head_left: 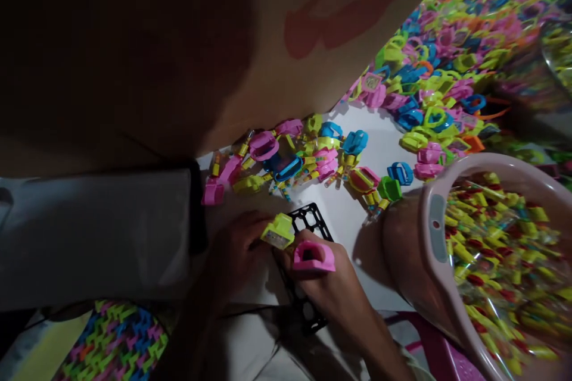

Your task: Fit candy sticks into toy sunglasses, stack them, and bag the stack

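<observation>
My left hand, deep in shadow, has its fingertips at the side of a yellow-green toy watch with a square face. My right hand is closed around a pink toy watch, whose looped band points up. The two watches are close together, in front of a black plastic grid lying on the white table. Part of the grid is hidden behind my right hand. Just beyond lie pink, blue and yellow toy watches, several with candy-filled clear tubes attached.
At the right stands a pink basin full of yellow-capped tubes. Behind it spreads a large heap of coloured toy watches. A cardboard wall rises ahead. A plastic-covered box is at left, above a container of coloured pieces.
</observation>
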A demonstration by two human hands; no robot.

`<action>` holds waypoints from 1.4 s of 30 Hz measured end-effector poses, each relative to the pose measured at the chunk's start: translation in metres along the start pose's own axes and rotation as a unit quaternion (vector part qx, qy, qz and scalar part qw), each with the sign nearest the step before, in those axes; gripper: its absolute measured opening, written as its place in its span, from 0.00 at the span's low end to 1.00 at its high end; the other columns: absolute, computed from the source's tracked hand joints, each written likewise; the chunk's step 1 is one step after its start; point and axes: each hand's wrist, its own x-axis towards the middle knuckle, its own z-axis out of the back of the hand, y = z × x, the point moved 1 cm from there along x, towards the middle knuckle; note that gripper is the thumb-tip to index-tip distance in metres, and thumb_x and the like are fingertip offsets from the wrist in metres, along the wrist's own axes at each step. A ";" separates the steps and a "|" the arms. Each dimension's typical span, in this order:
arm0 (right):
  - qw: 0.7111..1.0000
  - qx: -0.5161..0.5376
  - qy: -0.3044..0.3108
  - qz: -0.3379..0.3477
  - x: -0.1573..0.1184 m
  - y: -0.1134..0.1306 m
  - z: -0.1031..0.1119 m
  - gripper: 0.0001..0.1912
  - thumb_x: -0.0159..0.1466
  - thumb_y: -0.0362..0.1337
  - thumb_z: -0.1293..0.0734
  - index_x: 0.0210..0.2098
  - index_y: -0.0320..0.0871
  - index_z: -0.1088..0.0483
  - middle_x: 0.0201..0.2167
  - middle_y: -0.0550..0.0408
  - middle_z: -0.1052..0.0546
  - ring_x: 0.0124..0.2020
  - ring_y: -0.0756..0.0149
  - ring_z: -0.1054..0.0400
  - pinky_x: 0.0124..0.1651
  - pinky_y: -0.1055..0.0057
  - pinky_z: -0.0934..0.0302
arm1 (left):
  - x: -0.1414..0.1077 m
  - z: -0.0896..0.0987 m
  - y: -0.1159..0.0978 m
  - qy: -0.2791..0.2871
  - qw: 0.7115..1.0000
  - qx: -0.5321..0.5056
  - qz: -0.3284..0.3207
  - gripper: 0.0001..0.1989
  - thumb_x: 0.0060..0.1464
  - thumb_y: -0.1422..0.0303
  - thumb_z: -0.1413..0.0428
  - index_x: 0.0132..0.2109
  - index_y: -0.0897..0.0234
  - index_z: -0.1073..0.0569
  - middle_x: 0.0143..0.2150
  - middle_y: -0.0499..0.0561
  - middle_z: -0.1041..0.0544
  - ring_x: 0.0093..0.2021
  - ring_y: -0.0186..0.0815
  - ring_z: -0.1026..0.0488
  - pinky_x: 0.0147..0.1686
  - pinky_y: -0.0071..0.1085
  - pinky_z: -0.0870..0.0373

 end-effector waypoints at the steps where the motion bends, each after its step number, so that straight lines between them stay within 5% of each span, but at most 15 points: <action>1: 1.000 -0.015 0.017 0.013 0.000 0.005 0.002 0.09 0.69 0.37 0.33 0.32 0.48 0.34 0.25 0.60 0.25 0.24 0.67 0.34 0.28 0.74 0.43 | -0.001 0.000 -0.001 -0.002 1.000 -0.002 -0.008 0.16 0.64 0.79 0.40 0.53 0.59 0.14 0.52 0.53 0.12 0.51 0.41 0.15 0.55 0.35 0.18; 3: 0.998 -0.041 0.040 0.034 0.000 0.015 0.004 0.03 0.66 0.32 0.35 0.37 0.47 0.31 0.31 0.57 0.22 0.28 0.65 0.31 0.32 0.73 0.40 | -0.001 0.001 -0.002 0.002 1.000 -0.008 -0.020 0.16 0.65 0.78 0.40 0.54 0.59 0.15 0.53 0.53 0.12 0.52 0.41 0.15 0.56 0.34 0.19; 8: 0.996 -0.077 0.037 0.033 0.000 0.027 -0.005 0.12 0.59 0.27 0.38 0.40 0.47 0.30 0.35 0.53 0.19 0.30 0.62 0.27 0.37 0.70 0.36 | -0.002 0.005 -0.007 0.030 0.999 -0.032 -0.010 0.14 0.68 0.76 0.41 0.55 0.60 0.16 0.55 0.54 0.13 0.54 0.41 0.16 0.58 0.34 0.20; 15: 0.989 -0.109 0.098 0.018 0.001 0.023 0.018 0.06 0.70 0.36 0.35 0.44 0.48 0.26 0.40 0.50 0.16 0.39 0.55 0.21 0.42 0.66 0.32 | -0.005 0.000 -0.007 0.013 1.000 -0.017 0.010 0.14 0.67 0.74 0.41 0.54 0.58 0.15 0.52 0.53 0.13 0.51 0.42 0.15 0.56 0.35 0.19; 20: 0.986 -0.160 -0.041 -0.014 0.038 0.030 0.032 0.15 0.77 0.49 0.35 0.45 0.48 0.21 0.38 0.51 0.14 0.34 0.56 0.21 0.36 0.67 0.36 | -0.007 0.003 -0.014 -0.010 0.998 -0.034 0.053 0.09 0.67 0.71 0.40 0.50 0.57 0.16 0.47 0.51 0.13 0.47 0.41 0.15 0.49 0.32 0.19; 26: 0.945 -0.294 -0.130 -0.065 0.079 0.035 0.001 0.19 0.75 0.56 0.31 0.42 0.49 0.17 0.30 0.47 0.15 0.27 0.55 0.24 0.30 0.65 0.50 | -0.057 0.006 -0.021 -0.127 0.979 0.019 0.156 0.12 0.71 0.65 0.41 0.58 0.52 0.21 0.54 0.50 0.14 0.52 0.41 0.15 0.55 0.35 0.20; 30: 0.934 -0.312 -0.135 -0.111 0.086 0.032 0.000 0.13 0.72 0.49 0.29 0.44 0.47 0.18 0.33 0.44 0.14 0.28 0.55 0.24 0.30 0.65 0.53 | -0.081 -0.007 -0.031 -0.160 0.979 0.105 0.076 0.14 0.71 0.66 0.41 0.60 0.50 0.24 0.53 0.50 0.14 0.52 0.42 0.15 0.53 0.34 0.19; 34: 0.954 -0.246 -0.127 -0.112 0.080 0.021 0.020 0.10 0.67 0.46 0.29 0.38 0.46 0.22 0.33 0.46 0.16 0.31 0.54 0.24 0.32 0.66 0.48 | -0.064 -0.020 -0.044 -0.146 0.974 0.171 -0.021 0.17 0.68 0.69 0.42 0.61 0.52 0.25 0.48 0.52 0.13 0.44 0.44 0.14 0.45 0.36 0.16; 37: 0.979 -0.151 -0.118 -0.075 0.063 0.008 0.034 0.11 0.67 0.47 0.33 0.36 0.47 0.26 0.29 0.53 0.19 0.30 0.56 0.27 0.33 0.67 0.44 | -0.049 -0.022 -0.044 -0.139 0.972 0.186 -0.034 0.15 0.68 0.74 0.45 0.56 0.52 0.23 0.42 0.50 0.13 0.38 0.42 0.14 0.38 0.33 0.17; 42: 0.992 -0.056 -0.108 -0.044 0.032 -0.014 0.041 0.10 0.67 0.47 0.33 0.38 0.48 0.29 0.27 0.59 0.24 0.28 0.60 0.31 0.32 0.68 0.42 | -0.045 -0.018 -0.031 -0.105 0.981 0.159 -0.032 0.18 0.71 0.75 0.46 0.60 0.53 0.21 0.42 0.49 0.14 0.40 0.39 0.16 0.41 0.31 0.19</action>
